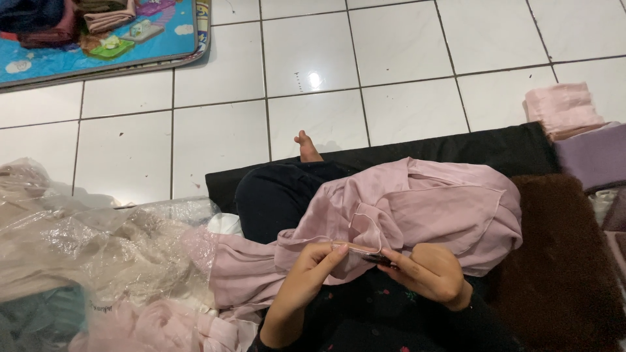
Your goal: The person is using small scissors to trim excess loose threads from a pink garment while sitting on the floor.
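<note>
A pale pink satin garment (417, 208) lies draped over my lap and knee, which is clothed in dark fabric. My left hand (310, 270) pinches a folded edge of the garment near its middle. My right hand (427, 270) grips the same edge a little to the right, with a small dark object partly hidden under its fingers. Both hands sit close together at the lower centre. My bare foot (306, 146) pokes out onto the floor beyond my knee.
A clear plastic bag (85, 241) with more pink cloth fills the left. Black cloth (495, 146) lies under me, a brown fuzzy mat (561, 261) at right. Folded pink (564, 107) and mauve fabrics (596, 156) sit far right. A blue play mat (98, 39) lies on white tiles (391, 45).
</note>
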